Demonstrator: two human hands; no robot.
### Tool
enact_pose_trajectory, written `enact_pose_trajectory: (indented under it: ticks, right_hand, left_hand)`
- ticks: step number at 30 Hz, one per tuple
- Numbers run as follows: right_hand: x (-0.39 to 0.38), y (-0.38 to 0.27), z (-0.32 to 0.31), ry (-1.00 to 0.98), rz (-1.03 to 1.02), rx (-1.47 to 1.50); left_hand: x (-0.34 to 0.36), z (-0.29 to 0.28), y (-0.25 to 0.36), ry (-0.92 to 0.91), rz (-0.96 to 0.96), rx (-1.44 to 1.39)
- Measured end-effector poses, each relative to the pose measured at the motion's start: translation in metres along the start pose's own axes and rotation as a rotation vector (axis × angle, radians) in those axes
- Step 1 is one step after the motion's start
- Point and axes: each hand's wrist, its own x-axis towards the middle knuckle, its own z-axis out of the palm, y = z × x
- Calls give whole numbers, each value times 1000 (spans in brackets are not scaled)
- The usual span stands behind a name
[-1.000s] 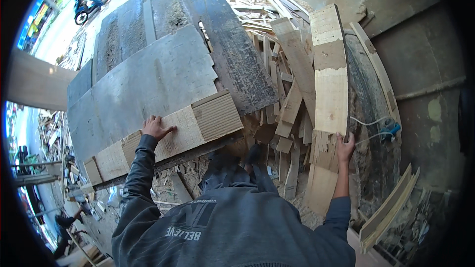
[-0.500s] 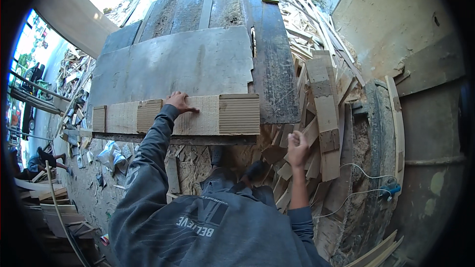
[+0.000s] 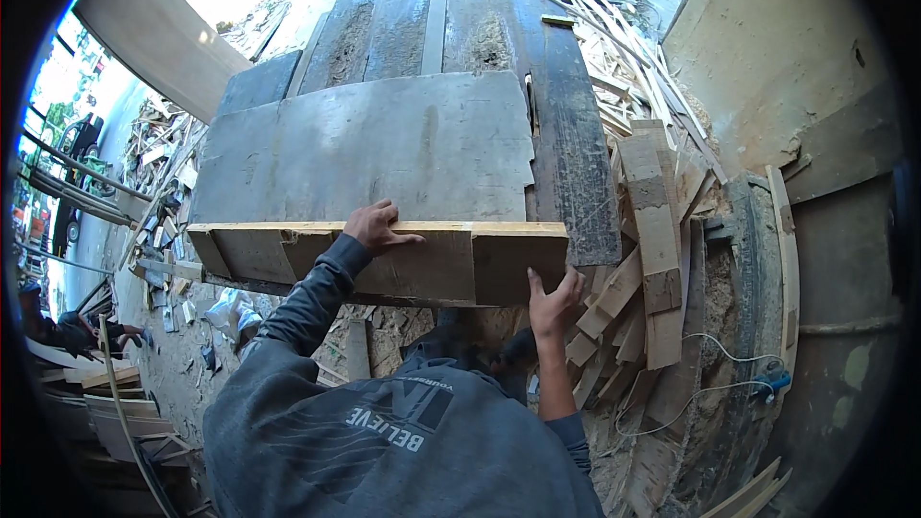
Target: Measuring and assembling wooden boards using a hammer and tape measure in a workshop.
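Observation:
A long wooden board [image 3: 422, 264] with darker crosswise sections stands tipped up along the near edge of the worktable, its pale narrow edge uppermost and its broad side toward me. My left hand [image 3: 380, 230] grips that upper edge around its middle, the thumb stretched along it to the right. At the board's right end, my right hand [image 3: 556, 305] holds the corner, thumb raised on the near side. The fingers behind the board are partly hidden. Beyond it lies a grey, worn metal-looking sheet [image 3: 374, 149] on the tabletop.
A tall wooden piece [image 3: 654, 240] leans on a heap of offcuts right of the table. Long thin strips [image 3: 624, 34] lie behind it. A blue tool with a white cord [image 3: 767, 388] sits far right. At the left are scrap wood and a person's hand [image 3: 134, 334].
The board has gone from lying flat to tipped up on edge. My right hand has come from the air beside the table onto the board's right end. My left hand has stayed on it.

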Motion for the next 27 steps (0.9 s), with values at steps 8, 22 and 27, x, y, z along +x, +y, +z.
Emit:
enact_pose_trajectory:
  ticks: [8,22,27]
  right_hand:
    - [-24,-27,-40,-370,375,-44]
    - [-11,-2,-103,-382,114,17]
    - [8,4,-112,-443,-71,-101]
  left_hand:
    - [-8,4,20,-62,68,-58]
    - [-3,25,25,-433,181,-297]
    - [-2,52,38,-599,160,-250]
